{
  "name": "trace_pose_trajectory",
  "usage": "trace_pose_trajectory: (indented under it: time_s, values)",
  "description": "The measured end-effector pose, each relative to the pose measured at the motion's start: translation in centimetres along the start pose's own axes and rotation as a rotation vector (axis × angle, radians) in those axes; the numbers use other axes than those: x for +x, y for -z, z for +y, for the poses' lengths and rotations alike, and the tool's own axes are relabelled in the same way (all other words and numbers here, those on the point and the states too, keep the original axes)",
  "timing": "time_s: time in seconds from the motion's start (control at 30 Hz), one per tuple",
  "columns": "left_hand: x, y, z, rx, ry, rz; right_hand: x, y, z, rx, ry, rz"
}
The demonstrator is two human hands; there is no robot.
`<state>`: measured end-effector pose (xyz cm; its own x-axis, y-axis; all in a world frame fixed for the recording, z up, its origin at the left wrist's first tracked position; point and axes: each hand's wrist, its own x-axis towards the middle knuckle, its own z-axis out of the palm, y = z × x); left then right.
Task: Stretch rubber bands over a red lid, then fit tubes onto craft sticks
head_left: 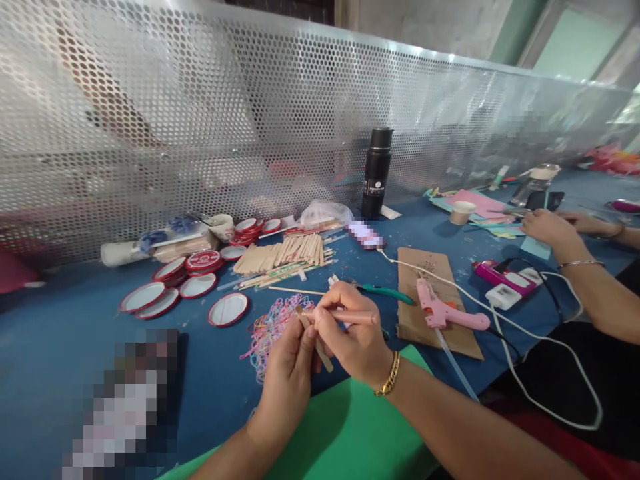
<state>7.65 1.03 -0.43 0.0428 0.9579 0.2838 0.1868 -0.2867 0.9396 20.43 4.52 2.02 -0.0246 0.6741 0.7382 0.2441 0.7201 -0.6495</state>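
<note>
My left hand [287,373] pinches a wooden craft stick [315,340] that slants down toward me. My right hand [353,333], with a gold bracelet on its wrist, is closed round a second wooden stick [357,318] that lies level and crosses the first one near its top. Both hands meet above a green sheet [345,433] at the table's near edge. Just behind them lies a loose pile of thin coloured rubber bands [273,327].
A stack of wooden sticks [283,257], red-rimmed lids [197,283], a black flask [376,172], green-handled pliers [385,291] and a pink glue gun [445,312] on cardboard lie on the blue table [75,333]. Another person's arms [580,267] rest at the right. A perforated metal screen [250,120] stands behind.
</note>
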Motion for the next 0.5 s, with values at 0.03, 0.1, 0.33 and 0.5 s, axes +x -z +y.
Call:
trace_pose_trajectory:
  time_s: [0.03, 0.1, 0.33, 0.5]
  values:
    - [0.0, 0.04, 0.01, 0.01, 0.003, 0.007, 0.02, -0.02, 0.0, -0.003, -0.001, 0.0]
    - [0.05, 0.08, 0.08, 0.008, 0.012, -0.001, 0.07, -0.05, 0.09, -0.019, -0.008, 0.016]
    - [0.11, 0.02, 0.22, 0.0, -0.019, -0.008, 0.0, 0.07, 0.32, 0.006, -0.028, 0.032]
    - [0.06, 0.05, 0.36, 0.008, -0.02, 0.002, -0.04, 0.03, 0.38, -0.014, -0.017, 0.028]
